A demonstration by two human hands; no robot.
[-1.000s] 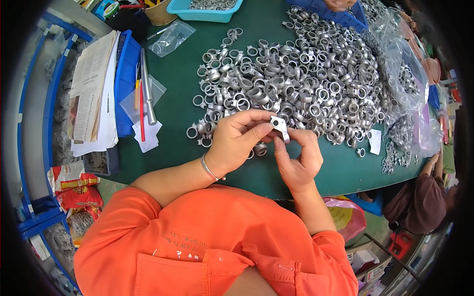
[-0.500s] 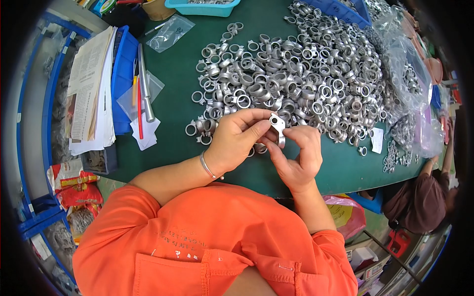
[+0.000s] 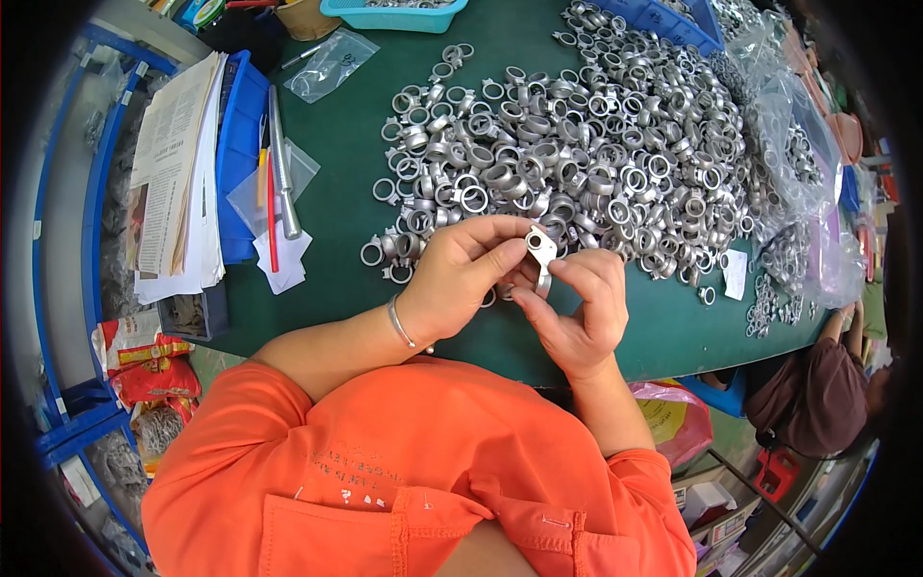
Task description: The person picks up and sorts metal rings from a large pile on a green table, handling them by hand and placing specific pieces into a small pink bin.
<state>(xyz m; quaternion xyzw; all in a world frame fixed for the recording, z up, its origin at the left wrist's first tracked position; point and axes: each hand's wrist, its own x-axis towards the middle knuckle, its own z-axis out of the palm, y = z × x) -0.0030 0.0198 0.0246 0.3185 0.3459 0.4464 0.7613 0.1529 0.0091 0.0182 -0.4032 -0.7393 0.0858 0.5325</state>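
Note:
Between my hands, above the near part of the green table, is a small silver metal bracket (image 3: pixel 541 250) with a round hole at its upper end. My left hand (image 3: pixel 461 264) pinches that upper end between thumb and fingers. Close on the right, my right hand (image 3: pixel 588 308) has its index fingertip at the bracket's side, with the thumb a little below. Whether the right fingers grip the bracket or only touch it is hard to see. Just beyond my hands spreads a large heap of silver metal ring clamps (image 3: pixel 596 144).
A blue tray with papers (image 3: pixel 183 173) stands at the left, beside a metal rod (image 3: pixel 283 163) and a red pencil (image 3: pixel 272 216). Clear plastic bags (image 3: pixel 793 144) lie at the right. A turquoise basket (image 3: pixel 394 13) is at the far edge. Another person (image 3: pixel 812 394) sits at the right.
The bracket has turned slightly in my left fingers. My right thumb and index finger have moved a little apart. At the right, the other person's arm has shifted.

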